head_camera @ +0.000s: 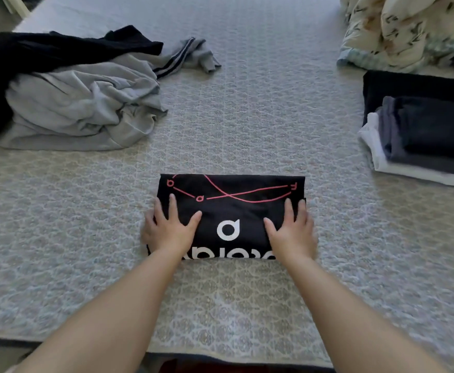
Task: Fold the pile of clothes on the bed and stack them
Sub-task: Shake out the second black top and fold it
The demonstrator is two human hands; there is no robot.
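A black T-shirt (231, 208) with white letters and red lines lies folded into a rectangle on the bed (247, 117), near its front edge. My left hand (170, 227) rests flat on the shirt's left end, fingers spread. My right hand (291, 228) rests flat on its right end, also with fingers apart. At the left lies a loose pile of unfolded clothes (66, 103), grey garments with a black one on top. At the right stands a stack of folded clothes (425, 135), dark pieces over a white one.
A crumpled floral duvet (409, 28) fills the back right corner. A grey garment with dark stripes (185, 55) trails from the pile toward the bed's middle. The patterned bedspread shows between pile, shirt and stack.
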